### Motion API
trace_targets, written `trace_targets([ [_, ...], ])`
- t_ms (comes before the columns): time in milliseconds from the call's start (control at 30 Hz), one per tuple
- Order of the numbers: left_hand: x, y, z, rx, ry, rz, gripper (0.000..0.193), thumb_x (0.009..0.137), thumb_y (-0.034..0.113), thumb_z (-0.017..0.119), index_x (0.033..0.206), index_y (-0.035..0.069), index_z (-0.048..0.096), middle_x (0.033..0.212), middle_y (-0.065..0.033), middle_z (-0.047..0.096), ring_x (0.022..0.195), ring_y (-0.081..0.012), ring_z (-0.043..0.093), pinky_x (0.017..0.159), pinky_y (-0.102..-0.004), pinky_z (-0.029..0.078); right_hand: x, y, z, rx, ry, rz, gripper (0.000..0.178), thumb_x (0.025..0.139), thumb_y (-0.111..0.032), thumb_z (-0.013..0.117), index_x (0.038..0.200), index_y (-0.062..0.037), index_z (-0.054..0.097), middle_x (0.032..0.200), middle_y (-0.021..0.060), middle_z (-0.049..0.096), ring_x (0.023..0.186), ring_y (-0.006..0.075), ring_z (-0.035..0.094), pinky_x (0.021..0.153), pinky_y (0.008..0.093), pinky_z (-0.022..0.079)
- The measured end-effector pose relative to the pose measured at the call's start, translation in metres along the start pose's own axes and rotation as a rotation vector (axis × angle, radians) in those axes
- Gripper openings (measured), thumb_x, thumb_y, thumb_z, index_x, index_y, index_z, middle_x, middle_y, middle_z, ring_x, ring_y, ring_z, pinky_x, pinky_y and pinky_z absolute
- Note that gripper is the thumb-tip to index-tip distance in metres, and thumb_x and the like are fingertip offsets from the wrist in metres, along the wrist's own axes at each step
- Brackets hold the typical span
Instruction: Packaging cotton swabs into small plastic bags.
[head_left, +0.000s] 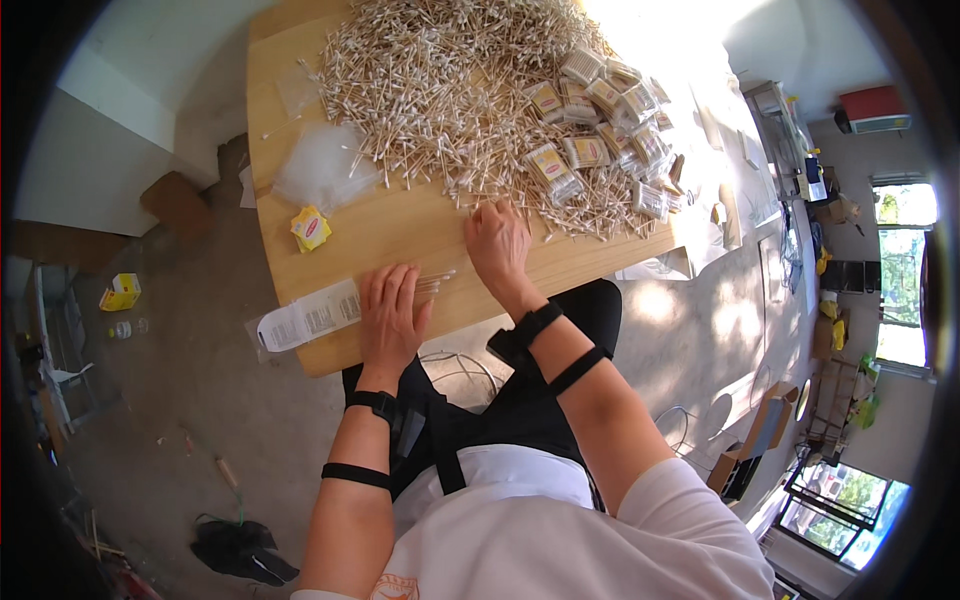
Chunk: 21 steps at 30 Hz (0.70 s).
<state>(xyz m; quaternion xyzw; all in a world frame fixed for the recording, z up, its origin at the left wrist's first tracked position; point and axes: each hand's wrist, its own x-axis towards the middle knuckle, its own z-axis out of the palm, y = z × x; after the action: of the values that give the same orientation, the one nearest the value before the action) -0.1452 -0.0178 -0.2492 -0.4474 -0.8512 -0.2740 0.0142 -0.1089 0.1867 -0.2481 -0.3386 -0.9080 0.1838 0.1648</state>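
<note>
My left hand (390, 305) rests at the table's near edge, its fingers bent down over the end of a clear plastic bag with a long white printed card (312, 318) in it. A few cotton swabs (434, 281) stick out from under this hand, between thumb and forefinger. Beyond it, my right hand (498, 245) is at the near edge of a large heap of loose cotton swabs (430, 100). Its fingers are curled and closed on swabs there; the fingertips are partly hidden.
Filled swab packets (590, 150) lie on the heap's right side. Clear empty bags (325, 165) and a small stack of yellow cards (310, 229) lie left on the wooden table (400, 225). A yellow box (120, 292) stands on the floor to the left.
</note>
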Motion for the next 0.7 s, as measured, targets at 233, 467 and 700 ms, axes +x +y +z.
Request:
trace_targets([
  [233,-0.001,-0.002,-0.003,0.021,0.009,0.010,0.049,0.084,0.023,0.069,0.127,0.005,0.055,0.133,-0.0090,0.053,0.130,-0.0291,0.046,0.114,-0.0484,0.033,-0.037,0.000,-0.018,0.222,-0.171,-0.146,0.010,0.085,-0.013,0.067,0.083,-0.0043,0.062,0.091,0.0144,0.061,0.077,0.0361,0.065,0.065,0.0453,0.052],
  [467,0.002,0.002,-0.001,0.020,0.020,0.007,0.046,0.084,0.023,0.069,0.126,0.007,0.057,0.132,-0.0076,0.054,0.129,-0.0289,0.046,0.114,-0.0483,0.034,0.025,0.019,-0.007,-0.027,0.034,-0.282,0.008,0.085,-0.012,0.067,0.088,-0.0055,0.064,0.098,0.0131,0.060,0.078,0.0368,0.064,0.068,0.0443,0.052],
  [700,-0.003,0.000,-0.001,0.027,0.030,-0.001,0.046,0.082,0.018,0.070,0.125,0.008,0.058,0.132,-0.0066,0.053,0.129,-0.0306,0.045,0.114,-0.0487,0.034,-0.002,-0.003,-0.011,0.235,-0.185,-0.190,0.012,0.086,-0.015,0.069,0.095,-0.0068,0.068,0.099,0.0116,0.063,0.083,0.0365,0.065,0.070,0.0457,0.051],
])
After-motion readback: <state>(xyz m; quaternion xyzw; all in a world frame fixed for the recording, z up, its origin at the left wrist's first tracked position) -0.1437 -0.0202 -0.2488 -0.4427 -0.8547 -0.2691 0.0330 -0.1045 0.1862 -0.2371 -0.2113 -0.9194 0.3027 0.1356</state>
